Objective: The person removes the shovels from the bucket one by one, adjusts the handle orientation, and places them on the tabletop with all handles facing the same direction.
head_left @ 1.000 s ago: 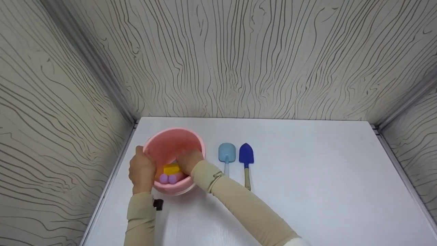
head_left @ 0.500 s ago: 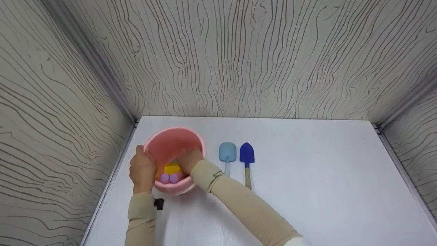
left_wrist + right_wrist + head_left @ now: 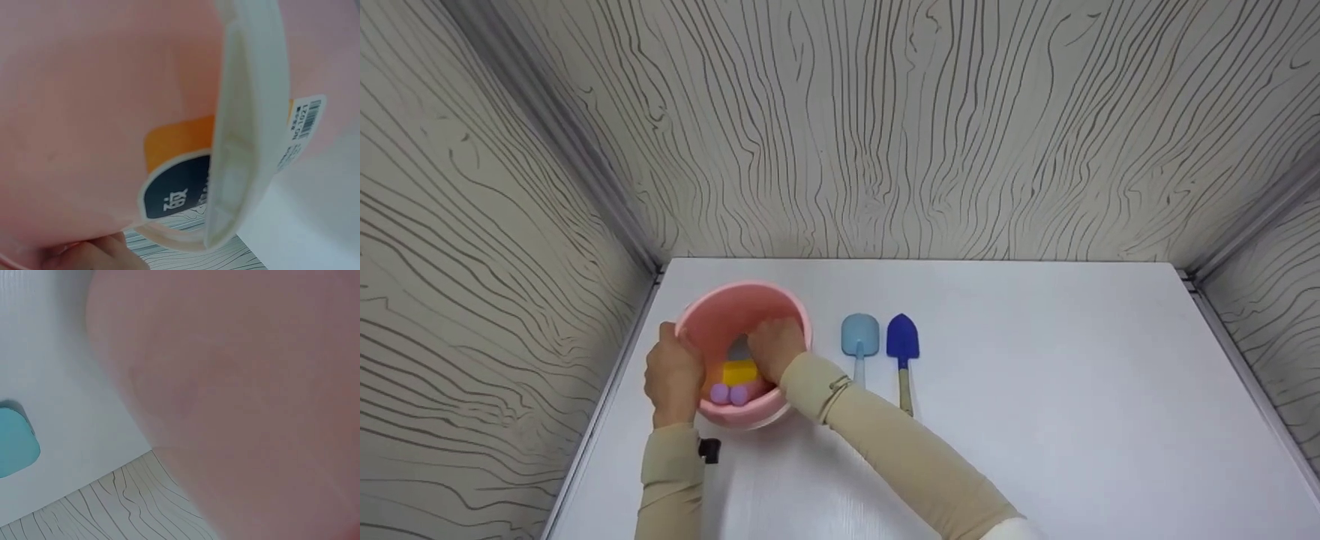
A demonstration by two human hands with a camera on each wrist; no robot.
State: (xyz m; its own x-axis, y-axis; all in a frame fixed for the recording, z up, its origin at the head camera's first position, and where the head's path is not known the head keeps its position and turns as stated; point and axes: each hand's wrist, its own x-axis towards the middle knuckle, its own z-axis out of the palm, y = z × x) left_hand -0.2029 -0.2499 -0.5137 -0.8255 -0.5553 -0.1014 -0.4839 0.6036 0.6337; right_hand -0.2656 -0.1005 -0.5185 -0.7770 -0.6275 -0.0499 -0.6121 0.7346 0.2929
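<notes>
A pink bucket (image 3: 746,289) leans with its mouth toward me at the table's left. My left hand (image 3: 673,375) grips its left rim; in the left wrist view that hand's fingers (image 3: 93,256) show beside the pink wall and the white handle (image 3: 244,124). My right hand (image 3: 776,349) reaches inside the bucket, and its fingertips are hidden, so I cannot tell what they hold. Around it lie a yellow piece (image 3: 740,373), a grey-blue piece (image 3: 740,348) and two round purple ends (image 3: 721,394). Pink bucket wall fills most of the right wrist view.
Right of the bucket lie a light blue toy shovel (image 3: 860,334) and a dark blue spade (image 3: 902,337) with a wooden handle. The white table (image 3: 1057,390) meets wood-patterned panels (image 3: 870,135) at the back and sides.
Inside the bucket my right hand has lifted slightly, and more of the grey-blue piece shows beside it. The left hand, bucket and both shovels stay in place.
</notes>
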